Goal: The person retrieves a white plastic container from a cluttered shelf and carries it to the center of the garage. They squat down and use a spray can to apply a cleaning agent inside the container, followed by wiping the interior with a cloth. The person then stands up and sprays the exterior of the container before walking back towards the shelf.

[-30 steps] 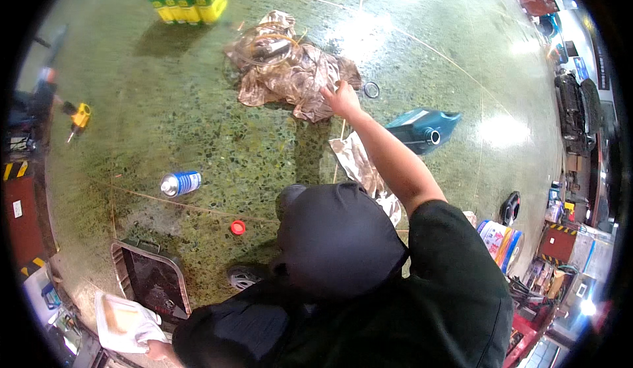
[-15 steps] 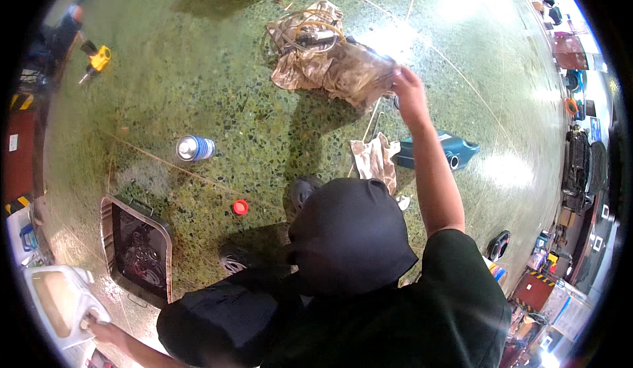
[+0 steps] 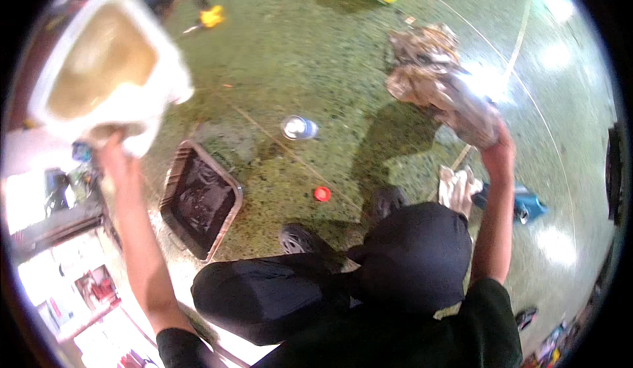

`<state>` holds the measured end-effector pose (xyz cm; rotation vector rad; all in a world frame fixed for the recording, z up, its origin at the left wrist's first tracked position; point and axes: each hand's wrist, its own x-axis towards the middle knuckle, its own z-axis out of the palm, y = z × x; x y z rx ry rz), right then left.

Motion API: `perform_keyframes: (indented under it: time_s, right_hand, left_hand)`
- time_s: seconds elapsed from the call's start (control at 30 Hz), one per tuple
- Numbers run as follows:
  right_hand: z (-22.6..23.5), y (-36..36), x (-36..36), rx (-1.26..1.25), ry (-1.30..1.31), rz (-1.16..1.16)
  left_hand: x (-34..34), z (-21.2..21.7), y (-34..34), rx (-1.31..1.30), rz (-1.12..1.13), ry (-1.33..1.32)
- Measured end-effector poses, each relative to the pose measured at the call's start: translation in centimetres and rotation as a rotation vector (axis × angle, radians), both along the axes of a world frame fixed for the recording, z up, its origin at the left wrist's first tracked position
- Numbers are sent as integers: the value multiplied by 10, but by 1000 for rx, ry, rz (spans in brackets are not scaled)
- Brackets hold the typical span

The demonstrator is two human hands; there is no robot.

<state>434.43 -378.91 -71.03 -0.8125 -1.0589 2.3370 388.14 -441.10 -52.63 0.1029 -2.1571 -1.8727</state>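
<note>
Since a second ago the right hand has lifted the crumpled plastic sheet, fingers clenched, while the left hand now grips a raised white tub at upper left.

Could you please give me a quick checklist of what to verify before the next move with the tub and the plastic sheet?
1. Left hand grips the white tub: ok, raised at the tub's lower edge.
2. Right hand holds the crumpled plastic sheet: ok, lifted off the floor.
3. Tub contents: cannot tell, inside blurred.
4. Floor ahead free: not ok, spray can and red cap lie there.
5. Dark tray clear of feet: ok, beside the left shoe.
</note>
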Motion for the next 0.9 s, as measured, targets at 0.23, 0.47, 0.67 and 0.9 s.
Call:
perform_keyframes:
  time_s: [0.23,0.47,0.67,0.9]
  right_hand:
    - [-91,5,-2,-203,265,-98]
    - [-95,2,-42,-180,212,4]
    - [51,-32,-56,1834,-500,121]
    - [74,-66,-65,1682,-197,433]
  left_hand:
    - [47,-67,202,506,-408,-484]
    - [126,-175,313,542,-343,-839]
    - [209,-193,336,241,-378,-609]
    - [228,-224,318,-78,-468,-474]
